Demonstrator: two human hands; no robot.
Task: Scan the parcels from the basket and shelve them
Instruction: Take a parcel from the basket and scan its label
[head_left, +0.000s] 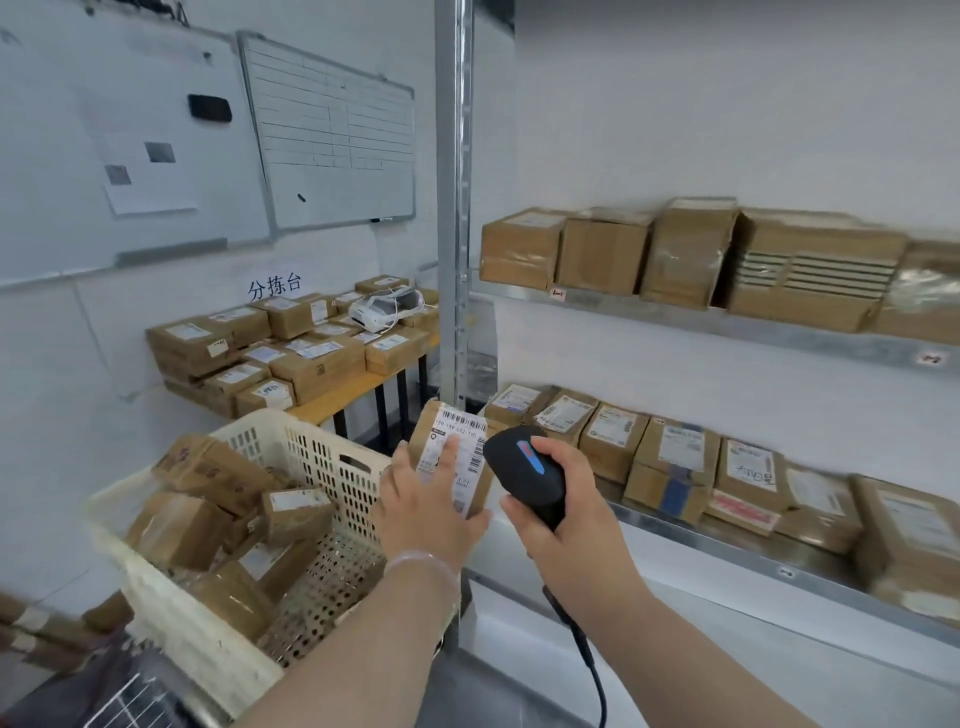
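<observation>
Scan step, judged from the pose. The left hand (426, 499) is gripping one parcel (467, 436) just right of the basket (306, 452), lifted clear above its rim. Fingers are wrapping round the box from below and the thumb is pressing across the white label. The parcel's long axis is running near upright, top leaning slightly left, label and barcode facing the person.

The right hand (566, 525) is clamping round the grip of the black scanner (524, 473), further right of the basket, cable hanging down from the handle. The scanner head is sitting just beside the label's right edge, close or touching, can't tell which. Can't tell where its window is aiming either.

Key relation: the barcode strip is lying up and left of the scanner head, so the right hand is the nearer one and probably needs to tip the head toward the parcel's top. Thumb isn't covering the barcode.

More parcels (208, 499) are lying loose inside the basket. The lower shelf (675, 530), right of the basket, is already holding a row of boxes.
</observation>
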